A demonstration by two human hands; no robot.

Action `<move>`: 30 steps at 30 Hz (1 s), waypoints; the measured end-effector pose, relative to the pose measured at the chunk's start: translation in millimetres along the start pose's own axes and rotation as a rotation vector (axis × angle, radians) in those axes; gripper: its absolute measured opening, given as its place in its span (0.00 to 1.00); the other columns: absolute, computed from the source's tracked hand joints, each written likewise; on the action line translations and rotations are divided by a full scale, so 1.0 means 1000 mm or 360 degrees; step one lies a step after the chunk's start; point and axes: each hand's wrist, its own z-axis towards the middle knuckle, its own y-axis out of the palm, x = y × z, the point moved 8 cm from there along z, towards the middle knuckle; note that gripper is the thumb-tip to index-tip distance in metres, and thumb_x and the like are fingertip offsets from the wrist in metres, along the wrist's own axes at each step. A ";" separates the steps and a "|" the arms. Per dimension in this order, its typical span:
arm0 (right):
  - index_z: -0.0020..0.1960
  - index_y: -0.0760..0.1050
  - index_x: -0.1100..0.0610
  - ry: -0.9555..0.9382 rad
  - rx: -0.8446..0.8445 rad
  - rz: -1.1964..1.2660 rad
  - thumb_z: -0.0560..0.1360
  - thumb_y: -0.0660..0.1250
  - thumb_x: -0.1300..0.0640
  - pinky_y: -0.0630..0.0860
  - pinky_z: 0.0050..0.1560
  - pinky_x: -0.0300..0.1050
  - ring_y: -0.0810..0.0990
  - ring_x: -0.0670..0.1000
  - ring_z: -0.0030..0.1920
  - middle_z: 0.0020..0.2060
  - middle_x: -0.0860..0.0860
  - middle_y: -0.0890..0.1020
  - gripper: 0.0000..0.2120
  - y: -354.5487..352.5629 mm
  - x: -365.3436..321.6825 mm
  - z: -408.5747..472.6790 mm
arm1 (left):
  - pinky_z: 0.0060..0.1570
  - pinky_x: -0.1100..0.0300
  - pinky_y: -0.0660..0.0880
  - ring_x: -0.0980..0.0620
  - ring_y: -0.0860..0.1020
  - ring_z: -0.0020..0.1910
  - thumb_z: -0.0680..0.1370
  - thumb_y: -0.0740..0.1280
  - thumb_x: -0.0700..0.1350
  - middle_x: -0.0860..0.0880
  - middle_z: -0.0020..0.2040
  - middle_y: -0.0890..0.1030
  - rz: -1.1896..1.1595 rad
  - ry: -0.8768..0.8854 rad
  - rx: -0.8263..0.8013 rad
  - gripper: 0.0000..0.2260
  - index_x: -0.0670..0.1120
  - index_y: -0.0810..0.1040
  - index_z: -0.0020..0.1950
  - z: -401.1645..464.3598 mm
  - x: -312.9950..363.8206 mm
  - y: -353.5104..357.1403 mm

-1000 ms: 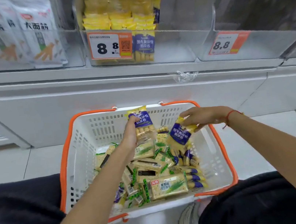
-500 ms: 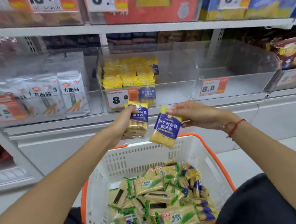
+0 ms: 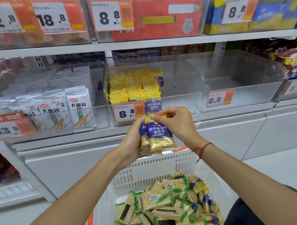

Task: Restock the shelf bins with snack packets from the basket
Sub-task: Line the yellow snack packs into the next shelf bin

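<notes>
Both hands hold a small stack of purple-and-yellow packets (image 3: 157, 136) just below the clear bin (image 3: 179, 105): left hand (image 3: 132, 143) grips the side, right hand (image 3: 176, 125) pinches the top. Square the stack, then slot it upright beside the yellow rows.

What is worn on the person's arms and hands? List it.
Both forearms are bare, with no sleeves in view. The left hand wears nothing. The right hand is also bare, but a thin red string bracelet circles its wrist. No gloves, watch or rings are visible.
</notes>
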 end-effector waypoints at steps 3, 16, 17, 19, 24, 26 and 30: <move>0.41 0.83 0.52 0.0064 0.0058 0.0088 0.66 0.76 0.46 0.82 0.45 0.50 0.83 0.48 0.40 0.37 0.48 0.84 0.10 0.000 0.003 0.000 | 0.41 0.57 0.77 0.47 0.79 0.40 0.79 0.57 0.50 0.40 0.53 0.79 0.0060 -0.0014 -0.0042 0.20 0.40 0.73 0.66 -0.003 0.002 0.001; 0.55 0.73 0.51 0.0659 -0.0720 0.0353 0.79 0.56 0.42 0.69 0.56 0.47 0.76 0.48 0.49 0.47 0.48 0.80 0.15 0.027 0.007 -0.009 | 0.41 0.56 0.71 0.49 0.78 0.39 0.78 0.59 0.49 0.46 0.41 0.82 0.0075 0.0260 0.0222 0.10 0.47 0.76 0.51 0.014 0.015 -0.012; 0.54 0.72 0.50 0.0688 -0.0824 0.0382 0.79 0.57 0.44 0.67 0.55 0.48 0.76 0.48 0.47 0.45 0.48 0.80 0.12 0.030 0.007 -0.014 | 0.42 0.56 0.71 0.49 0.78 0.39 0.78 0.59 0.50 0.47 0.40 0.82 0.0124 0.0278 0.0258 0.10 0.47 0.77 0.49 0.015 0.016 -0.012; 0.52 0.71 0.50 0.0692 -0.0967 0.0347 0.78 0.57 0.46 0.65 0.53 0.49 0.75 0.47 0.45 0.43 0.47 0.79 0.09 0.032 0.007 -0.021 | 0.41 0.57 0.71 0.50 0.77 0.39 0.79 0.58 0.50 0.48 0.37 0.82 0.0210 0.0327 0.0289 0.10 0.48 0.77 0.46 0.016 0.021 -0.010; 0.50 0.72 0.48 0.0614 -0.0965 0.0338 0.79 0.56 0.47 0.67 0.56 0.48 0.75 0.46 0.48 0.45 0.46 0.79 0.08 0.018 0.000 -0.017 | 0.45 0.61 0.77 0.55 0.81 0.41 0.78 0.61 0.53 0.46 0.46 0.81 0.0371 0.0414 0.0312 0.13 0.46 0.74 0.57 0.019 0.034 0.002; 0.53 0.74 0.49 0.0557 -0.0946 0.0438 0.79 0.57 0.48 0.70 0.56 0.47 0.76 0.48 0.50 0.49 0.48 0.80 0.09 0.011 -0.004 -0.011 | 0.61 0.51 0.74 0.49 0.80 0.52 0.68 0.65 0.62 0.44 0.55 0.80 0.0467 0.0419 0.0337 0.31 0.45 0.72 0.65 0.019 0.044 0.012; 0.63 0.73 0.54 0.0375 -0.0806 0.0595 0.79 0.61 0.56 0.73 0.60 0.49 0.78 0.49 0.53 0.55 0.53 0.80 0.13 -0.018 -0.011 0.014 | 0.66 0.47 0.69 0.48 0.75 0.59 0.68 0.63 0.65 0.49 0.57 0.76 0.0938 0.0538 0.0257 0.28 0.49 0.71 0.61 0.032 0.078 0.038</move>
